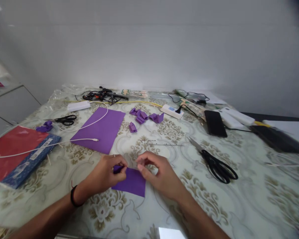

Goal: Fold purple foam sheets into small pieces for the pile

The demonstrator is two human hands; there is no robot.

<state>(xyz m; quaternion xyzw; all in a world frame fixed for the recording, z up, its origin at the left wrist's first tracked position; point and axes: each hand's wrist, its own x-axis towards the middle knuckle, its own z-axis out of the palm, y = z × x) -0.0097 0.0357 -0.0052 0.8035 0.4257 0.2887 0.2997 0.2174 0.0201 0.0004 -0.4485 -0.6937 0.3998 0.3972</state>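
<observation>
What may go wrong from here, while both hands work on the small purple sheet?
1. The left hand pinches only the rolled corner of the small purple sheet, so the roll may loosen or crease unevenly.
2. The black scissors lie to the right of the right hand, blades bare; a sideways sweep of the arm might strike them.

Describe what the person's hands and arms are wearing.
Both forearms are bare, no sleeves or gloves. The left hand has a black band at its wrist, a thin red thread beside it. The right hand and wrist wear nothing visible.
</observation>
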